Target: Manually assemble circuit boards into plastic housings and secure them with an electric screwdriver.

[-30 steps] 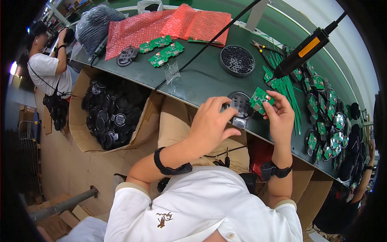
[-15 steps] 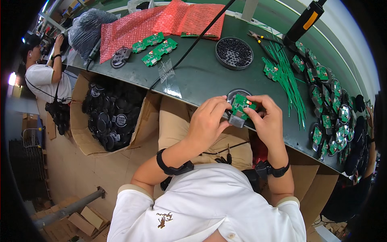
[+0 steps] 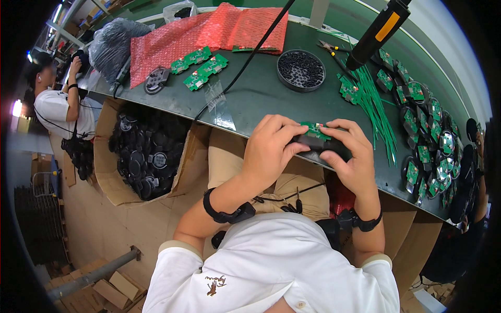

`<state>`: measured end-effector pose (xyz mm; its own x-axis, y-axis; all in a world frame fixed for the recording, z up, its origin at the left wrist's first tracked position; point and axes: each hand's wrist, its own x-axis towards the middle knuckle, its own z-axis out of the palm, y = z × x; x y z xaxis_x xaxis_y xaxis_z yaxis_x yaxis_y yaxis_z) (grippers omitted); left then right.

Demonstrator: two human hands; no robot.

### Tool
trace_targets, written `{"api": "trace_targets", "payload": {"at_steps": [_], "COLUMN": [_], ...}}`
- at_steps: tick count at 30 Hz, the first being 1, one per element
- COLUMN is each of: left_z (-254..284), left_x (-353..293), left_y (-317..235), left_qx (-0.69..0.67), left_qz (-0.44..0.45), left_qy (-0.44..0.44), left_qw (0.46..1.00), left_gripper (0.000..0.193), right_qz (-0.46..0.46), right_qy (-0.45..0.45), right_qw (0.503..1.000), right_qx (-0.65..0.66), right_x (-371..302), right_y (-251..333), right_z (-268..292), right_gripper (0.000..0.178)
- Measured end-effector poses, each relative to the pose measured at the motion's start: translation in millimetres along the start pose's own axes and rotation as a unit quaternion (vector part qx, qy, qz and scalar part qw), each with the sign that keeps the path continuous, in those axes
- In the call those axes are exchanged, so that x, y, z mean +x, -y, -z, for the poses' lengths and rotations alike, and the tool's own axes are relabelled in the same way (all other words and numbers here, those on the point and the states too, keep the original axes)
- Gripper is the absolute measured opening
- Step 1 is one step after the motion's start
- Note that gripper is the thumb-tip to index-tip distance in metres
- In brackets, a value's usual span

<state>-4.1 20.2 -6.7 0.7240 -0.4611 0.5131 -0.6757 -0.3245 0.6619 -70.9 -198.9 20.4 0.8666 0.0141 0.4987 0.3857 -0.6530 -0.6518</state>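
At the bench's front edge, both hands grip a dark plastic housing (image 3: 317, 142) with a green circuit board (image 3: 314, 129) on its far side. My left hand (image 3: 271, 147) has its fingers closed on the housing's left end, thumb along the near side. My right hand (image 3: 356, 151) is curled around the right end, fingertips at the board's right edge and thumb at the near lower side. The housing is tipped, so its dark side shows and the board appears only as a narrow strip. Fingers hide both ends.
A round dish (image 3: 301, 70) of small black parts stands beyond the hands. Green wires (image 3: 373, 107), cutters (image 3: 334, 52) and a black-and-yellow tool (image 3: 380, 34) are to the right, by many board-fitted housings (image 3: 430, 138). Loose boards (image 3: 206, 72) lie left. A carton (image 3: 182, 166) holds black housings.
The housing has been tipped, so the board that faced up now shows as a strip. My right thumb has moved off the board to the housing's near side.
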Motion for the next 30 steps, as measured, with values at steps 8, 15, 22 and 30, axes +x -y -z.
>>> {"api": "trace_targets", "payload": {"at_steps": [8, 15, 22, 30], "left_z": [-5.6, -6.4, -8.2, -7.5], "left_x": [9.0, 4.7, 4.4, 5.5], "left_y": [-17.1, -16.9, -16.6, -17.0], "left_qx": [-0.095, -0.074, -0.068, -0.068], "left_qz": [0.005, 0.011, -0.010, -0.011], "left_qy": [-0.023, -0.019, -0.038, -0.040], "left_qw": [0.995, 0.997, 0.997, 0.997], "left_gripper": [0.037, 0.030, 0.026, 0.024], "right_qz": [-0.060, -0.066, -0.076, -0.067], "right_qy": [-0.044, -0.046, -0.042, -0.045], "right_qw": [0.997, 0.995, 0.994, 0.993], "right_qx": [0.039, 0.066, 0.073, 0.089], "right_x": [-7.8, -11.8, -15.1, -15.5], "right_y": [6.6, 8.0, 8.5, 4.4], "right_z": [-13.1, -14.8, -14.2, -16.3], "right_gripper": [0.030, 0.032, 0.032, 0.032]}}
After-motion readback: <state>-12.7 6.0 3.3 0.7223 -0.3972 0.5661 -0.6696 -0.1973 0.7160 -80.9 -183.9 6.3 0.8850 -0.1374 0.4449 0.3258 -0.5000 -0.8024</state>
